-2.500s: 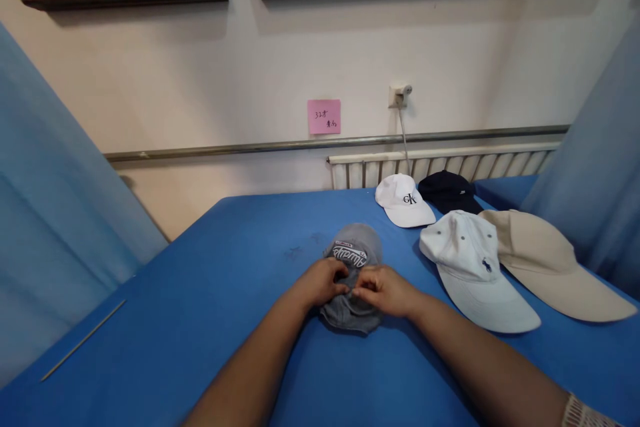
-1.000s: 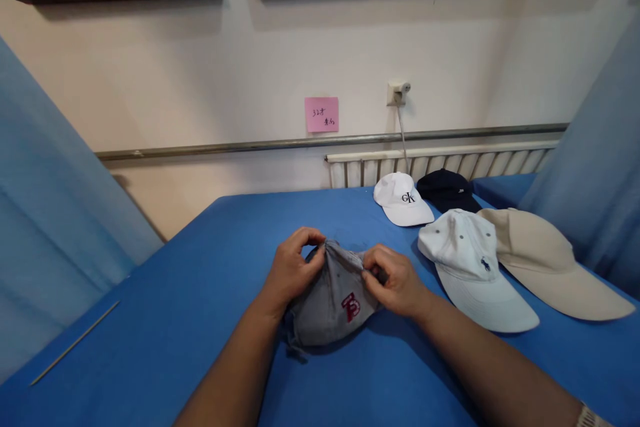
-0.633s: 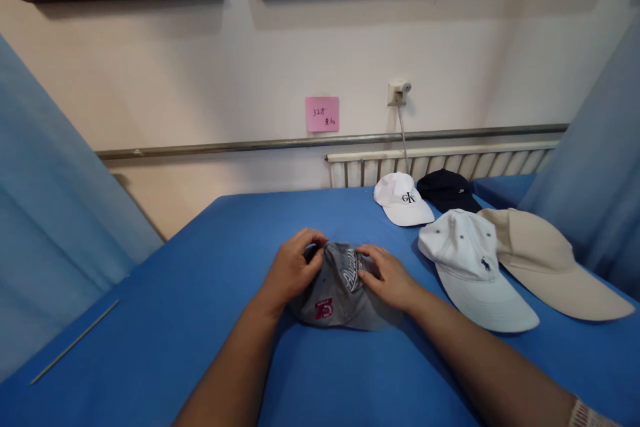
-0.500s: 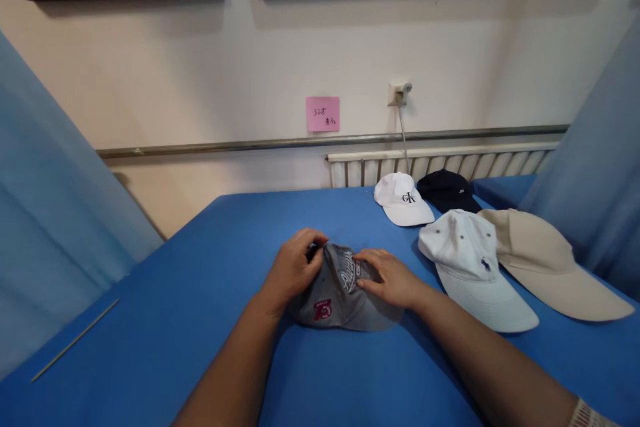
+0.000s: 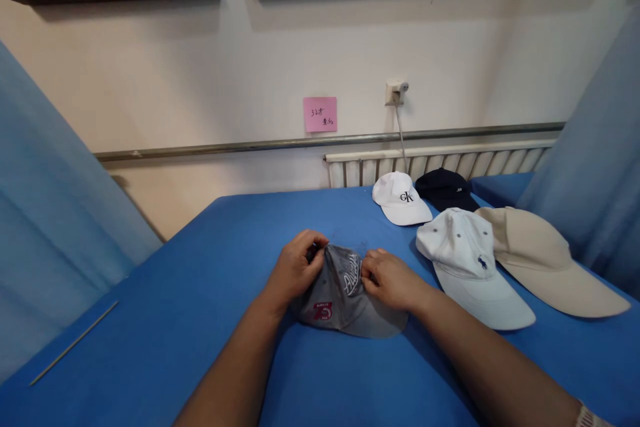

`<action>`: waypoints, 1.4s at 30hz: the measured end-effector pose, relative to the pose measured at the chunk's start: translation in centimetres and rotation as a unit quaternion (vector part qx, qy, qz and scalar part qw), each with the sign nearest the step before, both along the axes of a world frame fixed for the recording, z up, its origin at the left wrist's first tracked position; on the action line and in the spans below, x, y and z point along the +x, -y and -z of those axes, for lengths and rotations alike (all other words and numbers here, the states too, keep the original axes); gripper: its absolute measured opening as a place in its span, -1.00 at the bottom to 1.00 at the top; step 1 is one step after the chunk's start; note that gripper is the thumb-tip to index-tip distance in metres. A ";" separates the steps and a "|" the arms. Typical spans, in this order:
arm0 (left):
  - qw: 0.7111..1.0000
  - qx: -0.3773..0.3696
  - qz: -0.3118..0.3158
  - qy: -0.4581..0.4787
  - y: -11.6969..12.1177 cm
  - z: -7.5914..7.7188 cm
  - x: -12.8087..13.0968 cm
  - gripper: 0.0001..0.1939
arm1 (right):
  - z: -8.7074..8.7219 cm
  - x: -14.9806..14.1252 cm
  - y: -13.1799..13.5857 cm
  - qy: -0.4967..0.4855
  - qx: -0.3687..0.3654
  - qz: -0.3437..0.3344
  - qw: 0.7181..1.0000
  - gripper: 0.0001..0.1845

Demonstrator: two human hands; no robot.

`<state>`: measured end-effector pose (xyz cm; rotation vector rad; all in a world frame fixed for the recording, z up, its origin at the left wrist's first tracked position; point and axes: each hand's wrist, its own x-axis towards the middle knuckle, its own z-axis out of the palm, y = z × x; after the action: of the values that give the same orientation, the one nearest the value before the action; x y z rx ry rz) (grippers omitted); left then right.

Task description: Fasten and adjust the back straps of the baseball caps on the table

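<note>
A grey baseball cap (image 5: 340, 293) with white lettering and a red patch lies on the blue-covered table (image 5: 200, 280), its brim towards the lower right. My left hand (image 5: 300, 263) pinches the top of its crown between thumb and fingers. With fingers curled in, my right hand (image 5: 390, 277) grips the front of the crown beside the lettering, just above the brim. The fingertips of the right hand are partly hidden.
To the right sit a white cap (image 5: 400, 199), a dark navy cap (image 5: 445, 188), a pale cap (image 5: 473, 267) and a beige long-brimmed cap (image 5: 545, 263). A thin stick (image 5: 75, 342) lies at the left edge. Blue curtains (image 5: 50, 213) hang at both sides; a radiator (image 5: 430, 163) stands behind.
My right hand has gone from lying with fingers extended over the lettering to curled fingers at the crown's front. More lettering shows now. The left hand keeps its pinch.
</note>
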<state>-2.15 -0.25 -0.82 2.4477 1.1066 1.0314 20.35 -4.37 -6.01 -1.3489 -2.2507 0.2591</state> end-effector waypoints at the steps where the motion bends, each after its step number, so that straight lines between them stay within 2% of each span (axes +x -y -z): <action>1: 1.000 -0.004 -0.001 0.005 0.0 0.1 0.0 -0.86 | 0.0 0.1 0.0 -0.022 -0.009 0.012 1.000 -0.93; 2: 1.000 -0.008 -0.001 0.011 0.0 0.1 0.1 -0.85 | 0.0 0.2 -0.1 -0.051 -0.022 0.028 0.998 -0.91; 4: 1.000 -0.011 0.006 0.029 0.0 0.2 0.2 -0.84 | 0.2 0.5 -0.2 -0.107 -0.055 0.053 0.991 -0.69; 7: 0.999 -0.011 0.028 0.043 0.2 0.2 0.3 -0.83 | 0.7 0.6 -0.3 -0.136 -0.104 0.026 0.985 -0.51; 9: 0.998 -0.014 0.043 0.036 0.3 0.2 0.4 -0.84 | 1.0 0.5 -0.4 -0.139 -0.120 0.002 0.983 -0.56; 13: 0.998 -0.012 0.054 0.018 0.4 -0.1 0.4 -0.84 | 1.3 0.2 -0.6 -0.171 -0.112 -0.006 0.979 -0.83; 16: 0.998 -0.005 0.052 0.028 0.5 -0.2 0.3 -0.84 | 1.0 0.2 -0.5 -0.236 -0.114 -0.014 0.965 -0.75; 19: 0.996 -0.012 0.055 0.064 0.6 -0.2 0.3 -0.84 | 0.4 0.4 0.0 -0.316 -0.185 -0.075 0.927 -0.62; 21: 0.993 -0.031 0.064 0.089 0.7 0.0 0.4 -0.84 | 0.1 0.4 0.3 -0.344 -0.207 -0.097 0.911 -0.61; 26: 0.992 -0.064 0.062 0.094 0.8 0.3 0.9 -0.83 | 0.7 -0.9 0.7 -0.309 -0.168 -0.043 0.935 -0.77; 31: 0.996 -0.075 0.020 0.040 0.7 -0.8 -0.1 -0.85 | 1.9 -2.1 0.8 -0.329 -0.160 -0.038 0.930 -0.85; 35: 0.990 -0.136 0.019 -0.044 0.2 -1.5 -1.8 -0.86 | 2.2 -2.0 0.8 -0.345 -0.148 -0.038 0.926 -0.87; 38: 0.976 -0.189 0.023 -0.103 -0.3 -1.3 -2.6 -0.83 | 2.1 -1.9 0.8 -0.367 -0.145 -0.032 0.918 -0.88; 42: 0.967 -0.219 0.037 -0.125 -0.5 -0.2 -2.1 -0.76 | 2.1 -2.1 0.7 -0.436 -0.140 -0.056 0.887 -0.86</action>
<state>-4.29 0.24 -0.57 2.2683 1.1599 0.4038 18.28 -5.12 -8.14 -0.9314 -1.5397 1.0375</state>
